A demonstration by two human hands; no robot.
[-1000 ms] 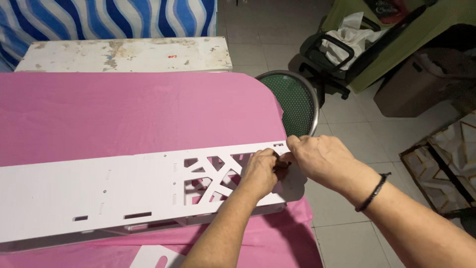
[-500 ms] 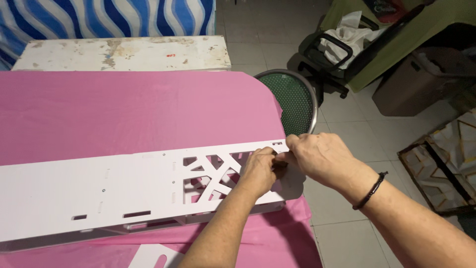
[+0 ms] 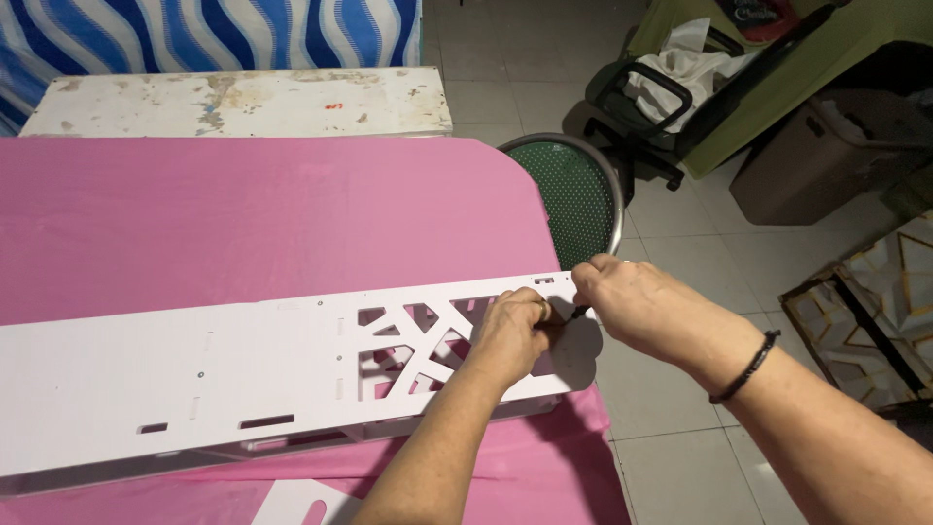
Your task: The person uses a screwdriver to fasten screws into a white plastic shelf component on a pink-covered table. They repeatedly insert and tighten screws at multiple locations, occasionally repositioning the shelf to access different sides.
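Fingertips of both hands are pinching together around 1 small dark object, too small to identify, at the right end of the long white cut-out panel (image 3: 243, 379). The left hand (image 3: 510, 335) is resting on the lattice; the right hand (image 3: 632, 306) is hovering beside it. The panel is overhanging the pink table (image 3: 243, 224), so heavy pressing could tip it or snap thin lattice ribs.

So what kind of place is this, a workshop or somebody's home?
Probably a home used as a makeshift workshop. A pink cloth covers the work table, a laser-cut white panel lies on it, and the tiled floor holds a green stool and household clutter.
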